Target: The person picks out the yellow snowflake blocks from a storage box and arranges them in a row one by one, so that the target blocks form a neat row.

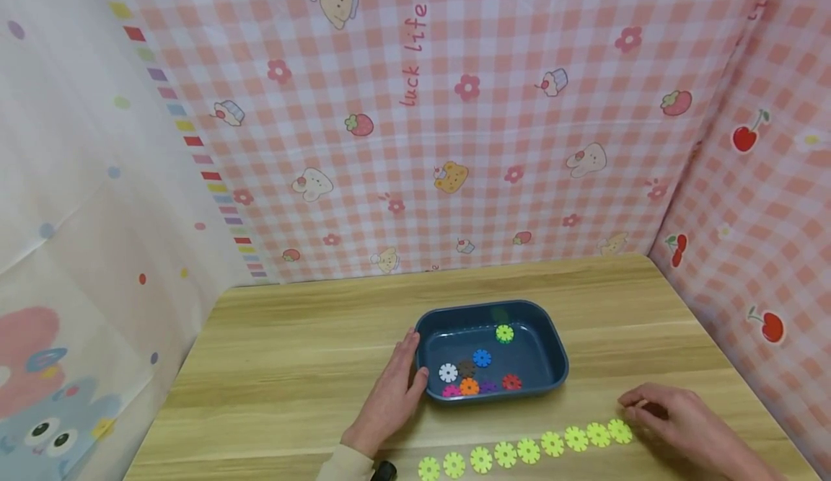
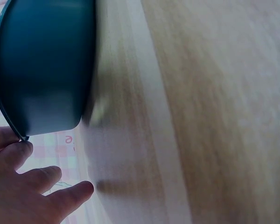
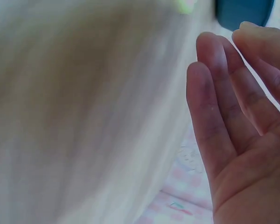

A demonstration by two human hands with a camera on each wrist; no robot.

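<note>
A dark blue rectangular tray (image 1: 454,342) stands on the wooden table. My left hand (image 1: 387,398) touches its left side, the thumb at the front corner; in the left wrist view the fingers (image 2: 43,178) spread beside the tray's edge. Along the front runs a row of yellow-green notched plastic discs (image 1: 529,451), laid flat side by side. By the right end of this row my right hand (image 1: 682,420) hovers with fingers loosely bent. Nothing shows between its thumb and fingers in the right wrist view.
Inside the tray lie a yellow-green disc (image 1: 504,334) at the back, plus blue (image 1: 482,358), white (image 1: 448,373), brown, orange (image 1: 469,386), pink, purple and red (image 1: 511,381) ones. Patterned cloth walls (image 1: 467,135) border the table's back and sides.
</note>
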